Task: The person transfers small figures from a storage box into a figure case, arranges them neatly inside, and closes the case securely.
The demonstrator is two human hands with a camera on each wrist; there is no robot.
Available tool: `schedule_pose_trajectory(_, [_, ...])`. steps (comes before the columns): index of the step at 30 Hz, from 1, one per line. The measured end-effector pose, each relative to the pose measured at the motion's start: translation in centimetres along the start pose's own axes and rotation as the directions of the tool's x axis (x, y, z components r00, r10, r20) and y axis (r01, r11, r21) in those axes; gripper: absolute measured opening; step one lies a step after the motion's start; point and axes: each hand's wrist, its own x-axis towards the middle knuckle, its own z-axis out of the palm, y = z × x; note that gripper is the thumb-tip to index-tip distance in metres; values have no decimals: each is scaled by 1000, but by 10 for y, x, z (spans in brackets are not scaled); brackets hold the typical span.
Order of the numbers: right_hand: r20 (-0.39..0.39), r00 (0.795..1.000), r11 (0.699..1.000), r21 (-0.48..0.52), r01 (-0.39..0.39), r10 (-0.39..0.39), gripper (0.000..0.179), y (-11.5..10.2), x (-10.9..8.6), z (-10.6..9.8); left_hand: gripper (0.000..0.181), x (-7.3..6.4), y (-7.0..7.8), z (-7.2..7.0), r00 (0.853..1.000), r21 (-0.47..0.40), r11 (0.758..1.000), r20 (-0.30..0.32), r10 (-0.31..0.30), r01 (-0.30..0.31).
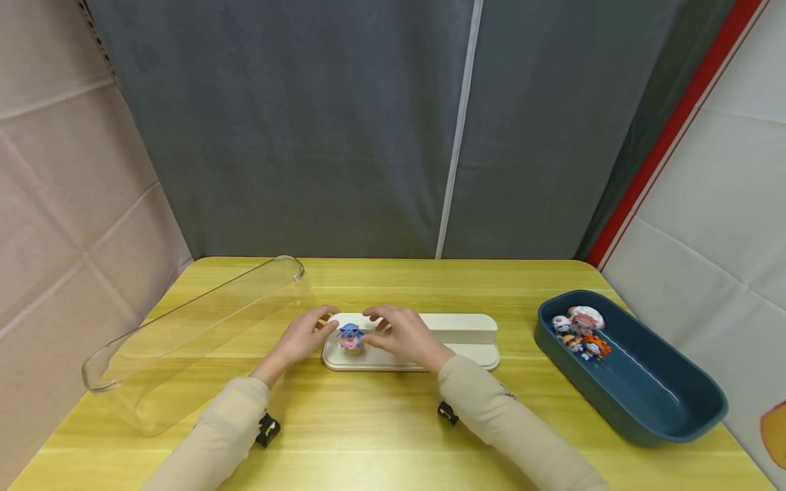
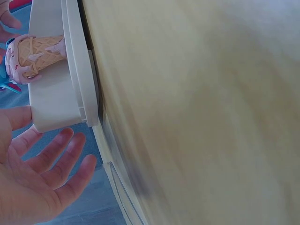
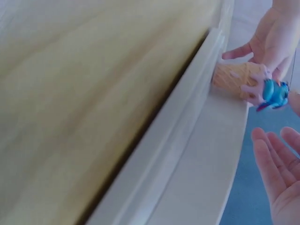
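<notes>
A small figurine [image 1: 351, 339] stands upright near the left end of a white stepped base [image 1: 463, 351]; it has a blue character with sunglasses on top of a pink-dripped ice cream cone [image 2: 42, 51]. My left hand [image 1: 309, 334] is at the base's left end, fingers spread and loosely bent, thumb close to the base's edge. At the figurine's right side is my right hand [image 1: 402, 334], thumb tip beside the blue head and fingers apart. Whether that thumb touches the figurine, I cannot tell. Neither hand grips anything.
A clear curved cover [image 1: 196, 341] lies on the wooden table [image 1: 381, 436] at the left. To the right stands a dark blue tray [image 1: 651, 389] with several small figurines [image 1: 580, 331] at its far left end. A grey curtain [image 1: 307, 136] hangs behind the table.
</notes>
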Motion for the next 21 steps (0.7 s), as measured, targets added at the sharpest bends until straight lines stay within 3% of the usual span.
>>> schedule_pose_trajectory(6, [7, 1000, 999, -37, 19, -19, 39, 3, -5, -16, 26, 0, 0, 1, 1000, -8, 1000, -7, 0, 0])
schedule_pose_trajectory(14, [45, 999, 997, -80, -15, 19, 35, 9, -17, -41, 27, -1, 0, 2, 1000, -2, 1000, -11, -4, 4])
schedule_pose_trajectory(21, [20, 1000, 993, -116, 0, 2, 33, 16, -26, -59, 26, -1, 1, 2, 1000, 5, 1000, -15, -3, 3])
